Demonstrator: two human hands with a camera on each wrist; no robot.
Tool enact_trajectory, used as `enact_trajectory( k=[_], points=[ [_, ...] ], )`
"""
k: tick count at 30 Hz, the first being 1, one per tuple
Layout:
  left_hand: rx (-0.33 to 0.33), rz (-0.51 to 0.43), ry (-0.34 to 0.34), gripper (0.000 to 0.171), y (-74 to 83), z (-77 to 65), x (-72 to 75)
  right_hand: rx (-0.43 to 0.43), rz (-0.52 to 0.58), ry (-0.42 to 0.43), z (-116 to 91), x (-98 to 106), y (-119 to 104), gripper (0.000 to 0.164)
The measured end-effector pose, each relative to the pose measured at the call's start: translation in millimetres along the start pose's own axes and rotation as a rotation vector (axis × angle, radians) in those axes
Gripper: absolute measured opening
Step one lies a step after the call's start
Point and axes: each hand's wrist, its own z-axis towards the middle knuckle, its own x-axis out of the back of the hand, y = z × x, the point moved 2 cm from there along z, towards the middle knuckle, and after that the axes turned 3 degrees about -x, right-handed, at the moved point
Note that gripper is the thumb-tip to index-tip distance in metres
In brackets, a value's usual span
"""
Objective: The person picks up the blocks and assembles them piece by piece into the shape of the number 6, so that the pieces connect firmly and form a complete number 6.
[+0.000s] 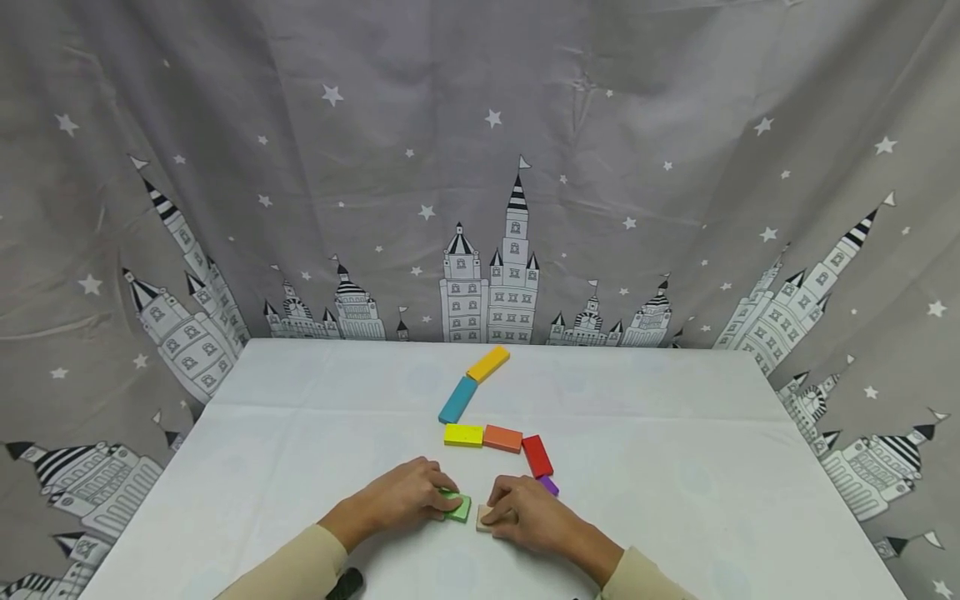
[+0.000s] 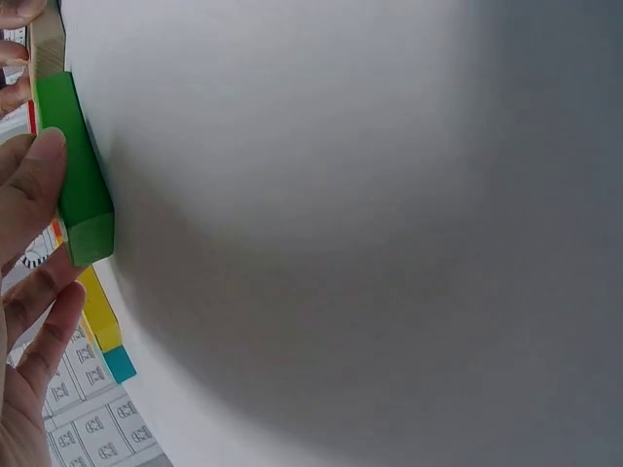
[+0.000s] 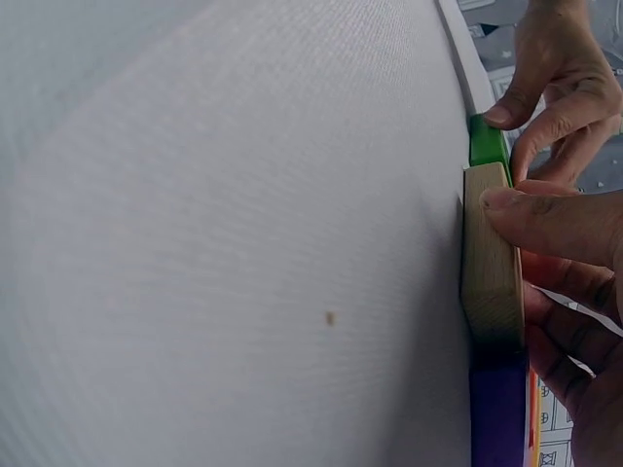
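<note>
My left hand (image 1: 408, 493) pinches a green wooden block (image 1: 459, 508) between thumb and fingers, low on the white table. Just to its right, my right hand (image 1: 534, 515) holds a plain wood-coloured block (image 1: 486, 518) the same way, its right part covered by the fingers. A narrow gap separates the two blocks in the head view. In the right wrist view the plain block (image 3: 492, 253) lies along the cloth, its near end by a purple block (image 3: 498, 409). The left wrist view shows the thumb on the side of the green block (image 2: 78, 175).
Beyond the hands a curved row of blocks runs across the table (image 1: 337, 417): purple (image 1: 549, 485), red (image 1: 537, 456), orange (image 1: 502, 438), yellow (image 1: 463, 435), blue (image 1: 457, 400) and amber (image 1: 488, 364). A grey curtain (image 1: 480, 125) with castles hangs behind. A dark object (image 1: 346, 583) lies by the left sleeve.
</note>
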Motion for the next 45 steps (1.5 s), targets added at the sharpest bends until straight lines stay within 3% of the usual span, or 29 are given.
enact_trajectory(
  k=[10, 22, 30, 39, 45],
  points=[
    [0.128, -0.03, 0.062, 0.029, -10.5, -13.1, 0.3, -0.018, 0.017, -0.01, 0, 0, 1, 0.02],
    [0.189, 0.197, 0.212, 0.026, -26.4, -28.2, -5.1, -0.069, 0.035, -0.021, 0, -4, 4, 0.02],
    [0.267, 0.189, 0.207, 0.03, -31.9, -30.8, -4.3, -0.086, 0.044, -0.022, 0, -5, 4, 0.02],
    [0.341, 0.163, 0.257, 0.03, -34.7, -29.2, -2.8, -0.073, 0.054, -0.015, -1, -5, 5, 0.02],
    [0.408, 0.162, 0.236, 0.029, -34.4, -25.6, -0.4, -0.063, 0.064, -0.016, -1, -5, 5, 0.021]
  ],
)
